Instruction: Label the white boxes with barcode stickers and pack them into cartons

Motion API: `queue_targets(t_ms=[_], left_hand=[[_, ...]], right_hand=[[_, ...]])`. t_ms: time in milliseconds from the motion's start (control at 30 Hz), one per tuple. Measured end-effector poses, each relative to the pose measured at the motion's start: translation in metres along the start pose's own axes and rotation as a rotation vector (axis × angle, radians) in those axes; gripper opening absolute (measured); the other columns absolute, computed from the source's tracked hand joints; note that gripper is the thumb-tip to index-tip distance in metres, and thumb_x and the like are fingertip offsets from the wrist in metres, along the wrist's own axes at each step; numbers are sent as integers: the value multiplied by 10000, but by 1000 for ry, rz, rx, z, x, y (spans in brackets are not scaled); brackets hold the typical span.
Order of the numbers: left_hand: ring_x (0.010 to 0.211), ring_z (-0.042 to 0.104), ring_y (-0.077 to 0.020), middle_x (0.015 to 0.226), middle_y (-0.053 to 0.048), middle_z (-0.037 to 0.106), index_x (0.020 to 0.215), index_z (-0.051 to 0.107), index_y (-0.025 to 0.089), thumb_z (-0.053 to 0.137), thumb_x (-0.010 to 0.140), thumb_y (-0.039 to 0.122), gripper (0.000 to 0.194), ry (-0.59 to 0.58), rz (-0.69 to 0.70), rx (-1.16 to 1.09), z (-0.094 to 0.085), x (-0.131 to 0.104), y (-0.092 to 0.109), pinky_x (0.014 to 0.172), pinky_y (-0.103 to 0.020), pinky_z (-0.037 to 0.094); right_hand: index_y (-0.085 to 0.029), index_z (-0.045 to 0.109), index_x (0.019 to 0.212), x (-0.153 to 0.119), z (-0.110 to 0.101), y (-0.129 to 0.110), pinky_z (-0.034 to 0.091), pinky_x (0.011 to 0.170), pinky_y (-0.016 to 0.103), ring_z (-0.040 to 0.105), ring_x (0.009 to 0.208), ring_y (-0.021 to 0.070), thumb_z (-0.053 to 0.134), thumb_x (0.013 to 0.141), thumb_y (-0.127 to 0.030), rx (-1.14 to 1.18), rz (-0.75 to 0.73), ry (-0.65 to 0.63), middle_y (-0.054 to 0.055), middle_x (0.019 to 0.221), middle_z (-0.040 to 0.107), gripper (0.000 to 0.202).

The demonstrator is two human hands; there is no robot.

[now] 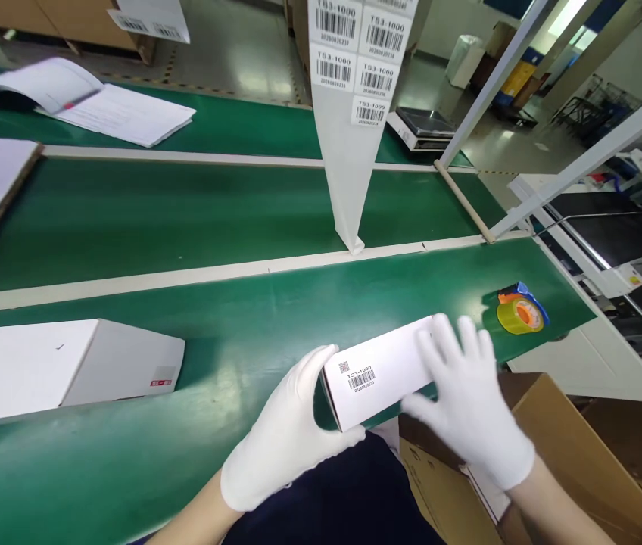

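A small white box point(381, 371) with a barcode label reading TS3-1000 is held at the near edge of the green worktop. My left hand point(284, 431), in a white glove, wraps its left end, thumb on the near side and fingers on the far side. Over the right end, my gloved right hand point(469, 401) has its fingers spread and is slightly blurred; whether it touches the box I cannot tell. Beyond the box, a white upright strip point(349, 166) carries several barcode stickers point(376, 79) matching the label's style.
Larger white boxes point(71, 371) lie at the left. A tape roll point(521, 313) sits on the worktop point(230, 303) at the right. An open cardboard carton point(587, 446) stands below right. Papers point(122, 113) and a scale point(423, 129) lie at the back. White frame bars point(593, 159) slant at right.
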State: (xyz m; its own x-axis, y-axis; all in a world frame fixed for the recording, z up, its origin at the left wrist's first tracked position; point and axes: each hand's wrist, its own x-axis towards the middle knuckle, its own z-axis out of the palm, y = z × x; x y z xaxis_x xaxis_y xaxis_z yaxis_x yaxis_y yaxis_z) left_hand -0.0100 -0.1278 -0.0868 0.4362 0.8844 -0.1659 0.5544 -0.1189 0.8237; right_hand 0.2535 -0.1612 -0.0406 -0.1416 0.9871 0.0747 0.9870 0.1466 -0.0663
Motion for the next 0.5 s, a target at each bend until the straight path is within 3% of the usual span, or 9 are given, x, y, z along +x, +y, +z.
queue_targets(t_ms=[67, 133, 167, 233, 300, 333, 400, 433, 500], left_hand=[[1503, 437, -407, 1662, -127, 421, 1622, 299, 273, 890, 677, 499, 1138, -54, -17, 80, -15, -5, -5, 1191, -582, 462], [1533, 401, -383, 1696, -78, 378, 1641, 293, 317, 822, 761, 581, 1060, 21, 6, 200, -48, -11, -17, 1231, -565, 418], [1534, 404, -366, 1693, -55, 388, 1624, 336, 332, 759, 824, 607, 946, 140, 26, 273, -72, -15, -26, 1251, -552, 390], [1506, 446, -346, 1644, -45, 467, 1545, 470, 305, 611, 932, 614, 701, 510, 33, 432, -131, -26, -48, 1273, -531, 344], [1501, 434, -383, 1592, -107, 520, 1486, 537, 192, 522, 952, 603, 673, 840, -86, 603, -193, -43, -72, 1278, -554, 302], [1507, 402, -436, 1577, -145, 525, 1483, 533, 135, 513, 927, 618, 737, 944, -229, 653, -220, -53, -83, 1266, -600, 286], [1477, 416, -498, 1540, -178, 560, 1505, 511, 112, 533, 877, 660, 833, 817, -538, 527, -261, -71, -101, 1211, -642, 334], [1441, 469, -491, 1505, -179, 596, 1493, 532, 118, 530, 865, 676, 840, 758, -612, 460, -272, -78, -107, 1184, -613, 382], [1354, 579, -433, 1433, -147, 665, 1419, 616, 166, 538, 851, 695, 780, 649, -639, 354, -276, -81, -110, 1132, -515, 457]], right_hand=[[-203, 451, 1578, -3, 4, 32, 227, 1225, 728, 209, 1565, 482, 549, 981, -619, 162, 127, 88, 175, 1700, 308, 735], [-279, 330, 1646, -1, 13, 52, 279, 1274, 607, 285, 1579, 352, 432, 1055, -559, 507, 165, 86, 105, 1722, 294, 662], [-306, 292, 1660, 2, 18, 56, 294, 1283, 561, 323, 1569, 312, 400, 1070, -547, 689, 163, 61, 83, 1722, 300, 646], [-333, 295, 1657, 9, 31, 56, 286, 1294, 524, 363, 1553, 290, 423, 1062, -557, 954, 161, 19, 62, 1713, 330, 648], [-350, 357, 1627, 14, 43, 53, 260, 1302, 531, 379, 1543, 302, 511, 1023, -582, 1034, 207, 22, 46, 1689, 381, 665], [-354, 388, 1611, 16, 48, 53, 257, 1302, 539, 397, 1531, 312, 555, 996, -597, 1020, 236, 30, 42, 1667, 421, 682], [-351, 432, 1586, 18, 57, 55, 250, 1303, 563, 443, 1498, 342, 600, 944, -647, 938, 280, 31, 43, 1613, 499, 727], [-348, 437, 1584, 18, 60, 55, 246, 1301, 578, 463, 1481, 357, 598, 926, -676, 896, 289, 17, 45, 1594, 521, 753], [-352, 418, 1595, 17, 64, 51, 256, 1290, 612, 477, 1465, 383, 578, 900, -724, 853, 289, -44, 44, 1591, 524, 804]])
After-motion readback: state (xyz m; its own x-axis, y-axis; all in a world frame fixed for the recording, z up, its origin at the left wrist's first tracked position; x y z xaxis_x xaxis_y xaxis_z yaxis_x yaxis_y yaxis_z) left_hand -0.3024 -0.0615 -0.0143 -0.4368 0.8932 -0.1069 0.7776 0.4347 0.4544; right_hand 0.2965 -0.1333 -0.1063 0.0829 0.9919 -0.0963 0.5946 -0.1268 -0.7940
